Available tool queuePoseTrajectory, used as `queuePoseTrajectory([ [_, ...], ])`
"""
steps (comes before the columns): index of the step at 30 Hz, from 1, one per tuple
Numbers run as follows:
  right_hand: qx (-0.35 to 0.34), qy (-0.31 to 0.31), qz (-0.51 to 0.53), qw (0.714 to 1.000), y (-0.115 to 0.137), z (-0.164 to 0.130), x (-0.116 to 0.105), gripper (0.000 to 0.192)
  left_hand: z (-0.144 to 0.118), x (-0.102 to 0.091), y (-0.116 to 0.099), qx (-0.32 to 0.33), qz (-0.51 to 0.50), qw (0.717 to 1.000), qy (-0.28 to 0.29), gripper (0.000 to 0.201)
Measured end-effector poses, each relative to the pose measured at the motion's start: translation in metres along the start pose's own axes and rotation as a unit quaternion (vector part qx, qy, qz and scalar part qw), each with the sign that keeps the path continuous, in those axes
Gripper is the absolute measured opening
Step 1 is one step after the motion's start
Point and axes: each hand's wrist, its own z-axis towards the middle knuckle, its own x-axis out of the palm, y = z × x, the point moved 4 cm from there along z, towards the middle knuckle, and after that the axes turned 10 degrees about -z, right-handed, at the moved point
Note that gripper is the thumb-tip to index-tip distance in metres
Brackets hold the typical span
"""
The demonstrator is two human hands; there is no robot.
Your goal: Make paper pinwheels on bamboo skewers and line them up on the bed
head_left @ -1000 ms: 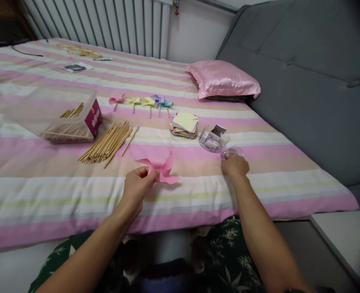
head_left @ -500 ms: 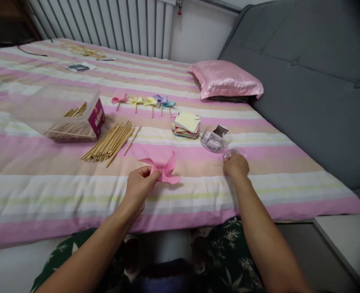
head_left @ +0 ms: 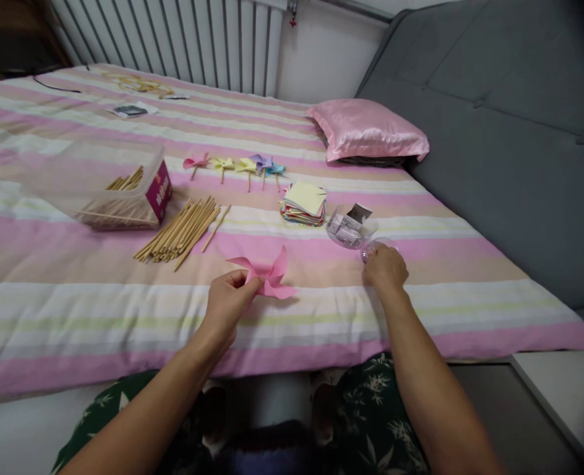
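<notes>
Left hand [head_left: 228,300] pinches pink pinwheel [head_left: 266,274]; right hand [head_left: 385,269] seemingly closed on clear lid [head_left: 377,247].

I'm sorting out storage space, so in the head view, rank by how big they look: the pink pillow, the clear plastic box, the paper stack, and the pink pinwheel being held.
1. Clear plastic box
2. Pink pillow, close to the box
3. Pink pinwheel, nearer the camera, so unsure
4. Paper stack

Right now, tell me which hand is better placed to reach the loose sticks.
Left. The left hand holds the pink pinwheel nearer the loose sticks. The right hand sits far across, on the small clear lid beside the clear tub.
</notes>
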Motion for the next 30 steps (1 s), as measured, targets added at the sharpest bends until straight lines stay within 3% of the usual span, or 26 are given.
queuePoseTrajectory([
  [14,0.007,-0.041,0.012,0.999,-0.0033,0.0006,-0.0009,0.029,-0.0005,0.0,-0.0006,0.003,-0.006,1.0,0.002,0.019],
  [30,0.047,-0.014,0.022,0.999,-0.0056,0.0001,-0.0015,0.026,-0.0008,-0.0001,-0.0019,0.002,0.004,1.0,0.003,0.019],
])
